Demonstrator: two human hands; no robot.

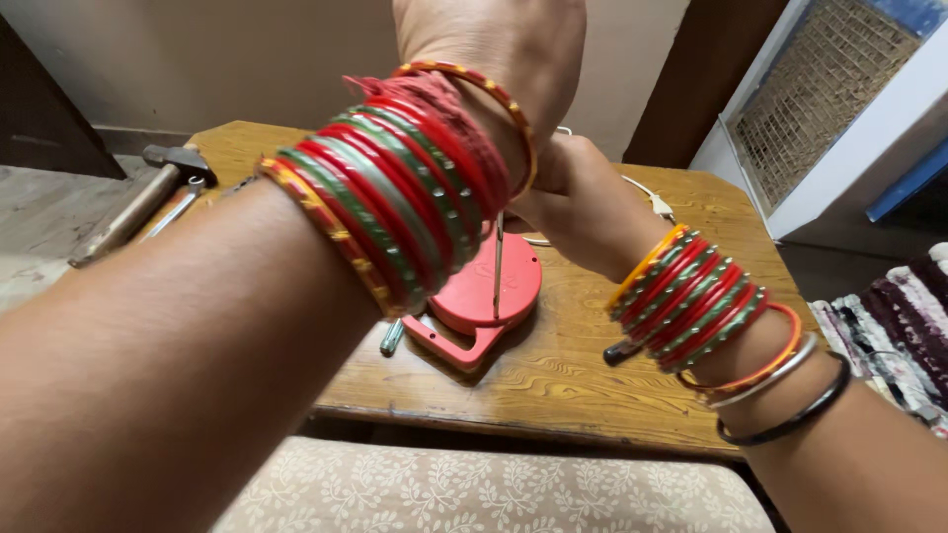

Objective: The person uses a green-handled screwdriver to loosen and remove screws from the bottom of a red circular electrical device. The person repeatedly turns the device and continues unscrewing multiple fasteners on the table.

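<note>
Wooden and worn, the desk [583,375] stands against a pale wall, with a patterned cushion [474,494] along its near edge. At its far left corner lies a hammer [138,202], head away from the camera, handle running toward the left edge, well apart from the hands. Next comes the left hand [494,49], raised high over the middle of the desk with a stack of red and green bangles [395,197] on its wrist; its fingers are out of the picture, so I cannot tell how far they are closed or what they hold. Directly below it a red, round-bodied tool [484,301] lies flat on the desk, its squared handle end pointing toward the near edge and slightly left. A thin metal rod [498,266] stands nearly upright over this tool, its long axis vertical, its top hidden behind the left wrist. Just right, the right hand [583,197] is curled into a loose fist beside the rod's upper part, nearer to it than the left; what it grips is hidden. A white cable [647,192] trails behind it.
</note>
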